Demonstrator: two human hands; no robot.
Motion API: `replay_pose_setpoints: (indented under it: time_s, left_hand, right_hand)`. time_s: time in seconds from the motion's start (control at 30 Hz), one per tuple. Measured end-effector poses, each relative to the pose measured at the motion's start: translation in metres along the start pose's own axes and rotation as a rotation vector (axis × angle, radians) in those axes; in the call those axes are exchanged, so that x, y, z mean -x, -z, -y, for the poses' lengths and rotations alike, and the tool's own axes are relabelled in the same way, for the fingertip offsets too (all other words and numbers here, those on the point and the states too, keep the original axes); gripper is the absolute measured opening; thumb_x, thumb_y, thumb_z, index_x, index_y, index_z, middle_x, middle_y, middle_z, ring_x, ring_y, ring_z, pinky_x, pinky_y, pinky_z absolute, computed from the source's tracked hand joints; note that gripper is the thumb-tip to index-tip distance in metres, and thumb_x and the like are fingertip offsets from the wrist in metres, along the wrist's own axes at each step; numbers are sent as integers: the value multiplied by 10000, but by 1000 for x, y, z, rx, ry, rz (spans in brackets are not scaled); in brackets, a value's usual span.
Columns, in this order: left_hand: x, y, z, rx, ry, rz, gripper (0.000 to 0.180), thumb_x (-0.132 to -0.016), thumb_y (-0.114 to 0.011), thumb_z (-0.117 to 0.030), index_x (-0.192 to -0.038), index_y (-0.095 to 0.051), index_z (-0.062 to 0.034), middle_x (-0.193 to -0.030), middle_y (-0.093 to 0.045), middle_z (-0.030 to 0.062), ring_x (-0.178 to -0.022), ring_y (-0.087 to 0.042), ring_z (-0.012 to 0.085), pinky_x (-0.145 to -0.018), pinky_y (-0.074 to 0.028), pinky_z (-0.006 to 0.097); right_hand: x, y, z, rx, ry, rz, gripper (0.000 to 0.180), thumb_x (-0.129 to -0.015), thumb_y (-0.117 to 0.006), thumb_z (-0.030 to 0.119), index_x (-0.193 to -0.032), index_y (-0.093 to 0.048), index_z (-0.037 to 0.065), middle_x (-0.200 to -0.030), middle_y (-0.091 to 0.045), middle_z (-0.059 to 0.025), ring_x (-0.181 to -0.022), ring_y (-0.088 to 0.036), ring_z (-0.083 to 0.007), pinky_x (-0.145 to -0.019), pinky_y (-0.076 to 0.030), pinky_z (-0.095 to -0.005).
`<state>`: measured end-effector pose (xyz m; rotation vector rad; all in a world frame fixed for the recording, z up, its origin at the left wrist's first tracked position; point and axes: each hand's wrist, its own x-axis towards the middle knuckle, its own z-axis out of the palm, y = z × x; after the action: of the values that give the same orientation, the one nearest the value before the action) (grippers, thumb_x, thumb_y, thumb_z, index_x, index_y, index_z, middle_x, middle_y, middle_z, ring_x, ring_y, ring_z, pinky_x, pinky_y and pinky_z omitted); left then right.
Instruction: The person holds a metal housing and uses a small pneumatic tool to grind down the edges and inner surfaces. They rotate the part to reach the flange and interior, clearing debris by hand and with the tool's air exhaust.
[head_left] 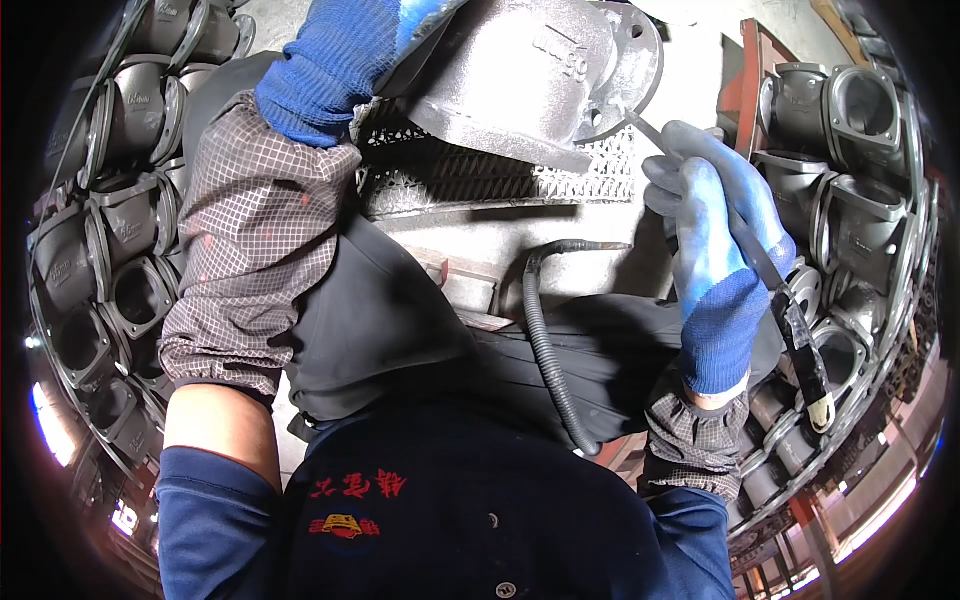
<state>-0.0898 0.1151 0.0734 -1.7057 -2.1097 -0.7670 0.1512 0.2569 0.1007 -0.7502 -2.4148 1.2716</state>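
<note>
A grey cast-metal valve body [520,75] lies on its side on a perforated metal grate [440,185], with a flange [640,65] at its right. My left hand [375,40], in a blue glove with a coated palm, grips the casting's left end; its fingertips run past the top edge of the view. In my right hand [715,205], also gloved, is a long thin file-like metal tool [757,258]. Its tip touches or nearly touches the flange near a bolt hole. The tool's back end, wrapped in black with a pale tip, sticks out behind the hand toward the lower right.
Grey castings are stacked at the left [130,220] and at the right [865,220]. A ribbed flexible hose [545,345] curves up across my lap below the grate. A rusty red metal post [748,85] stands at the upper right. My knees flank the work spot.
</note>
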Motion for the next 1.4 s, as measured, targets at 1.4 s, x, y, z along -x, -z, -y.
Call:
replay_pose_setpoints:
  time_s: [1.4]
  left_hand:
    - [8,-3,6,263,400,102,320,-935,-592,-318,-1062,-622,-26,-906,-617,79,-815,-562,222,-758,-465,308]
  right_hand:
    - [5,-26,-23,71,186,-3,228,-903,-563,40,-1114,-649,25,-948,-696,-108,-862,-671,-149,-719,-535,-275]
